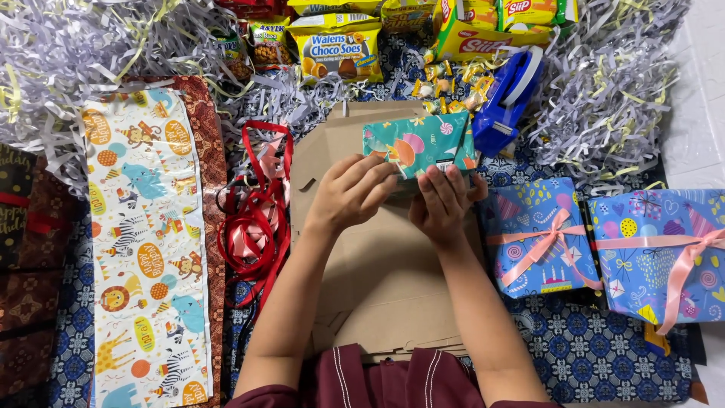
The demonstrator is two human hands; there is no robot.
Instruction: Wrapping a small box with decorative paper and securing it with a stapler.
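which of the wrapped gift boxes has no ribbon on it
The teal box held in both hands above the cardboard. The two blue boxes to its right each carry a pink ribbon.

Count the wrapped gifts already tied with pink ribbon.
2. One blue gift lies right of the right hand; the other gift sits beside it at the frame's right edge, partly cropped.

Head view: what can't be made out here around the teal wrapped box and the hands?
- Teal wrapped box: near edge and underside hidden by both hands, left hand and right hand.
- Cardboard: centre covered by the forearms.
- Blue gift on the right: cut off by the frame edge.
- Ribbon: tangled, ends unclear.
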